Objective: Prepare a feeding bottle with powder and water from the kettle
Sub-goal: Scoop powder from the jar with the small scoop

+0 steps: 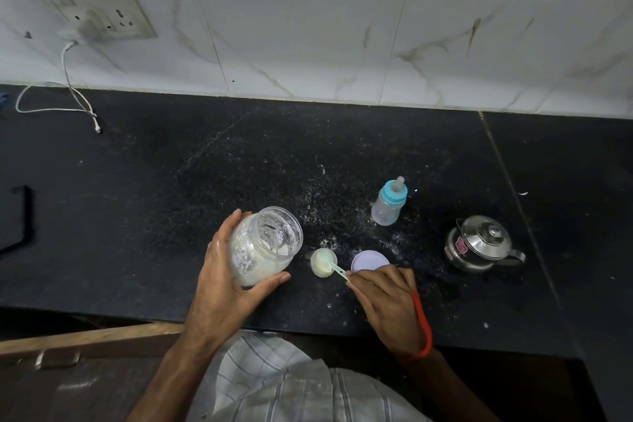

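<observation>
Feeding bottle, small, of clear plastic with a blue collar and a pale teat: stands upright on the counter, capped, apparently empty, behind and to the right of both hands and apart from them. Clear plastic jar of white powder: lidless, tilted with its mouth toward the right, powder banked against its lower wall and smeared on the inside. Left hand: wrapped round the jar's body, fingers over the far side, thumb under the near side. Pale green plastic measuring scoop: bowl heaped with powder, just right of the jar's mouth; whether the bowl touches the counter cannot be told. Right hand: pinches the end of the scoop's handle between fingertips; a red thread band circles the wrist. Round lilac jar lid: lies flat just beyond the right hand. Small stainless-steel kettle with lid and knob: stands to the far right. Black speckled stone counter: dusted with spilled powder around the bottle and scoop. White marbled wall tiles behind; a switch plate at upper left, with a white charger cable trailing onto the counter.
</observation>
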Demonstrator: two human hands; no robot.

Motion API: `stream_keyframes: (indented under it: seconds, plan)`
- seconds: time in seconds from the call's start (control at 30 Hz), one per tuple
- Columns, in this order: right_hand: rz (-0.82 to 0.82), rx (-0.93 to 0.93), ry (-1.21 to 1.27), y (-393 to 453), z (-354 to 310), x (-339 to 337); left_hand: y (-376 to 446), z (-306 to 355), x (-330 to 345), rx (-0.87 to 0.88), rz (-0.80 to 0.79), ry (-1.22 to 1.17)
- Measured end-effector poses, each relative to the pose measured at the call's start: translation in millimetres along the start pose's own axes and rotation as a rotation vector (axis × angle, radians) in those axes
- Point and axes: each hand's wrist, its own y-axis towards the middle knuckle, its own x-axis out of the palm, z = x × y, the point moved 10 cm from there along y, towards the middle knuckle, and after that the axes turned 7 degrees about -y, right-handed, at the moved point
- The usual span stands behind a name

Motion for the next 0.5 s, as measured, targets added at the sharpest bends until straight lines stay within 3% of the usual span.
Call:
stream_keyframes:
  seconds: [0.5]
  plan:
    - [0.024,0.002,0.044,-2.2,3.2,-0.8,4.8,2.2,4.7,0.006,-0.002,0.01]
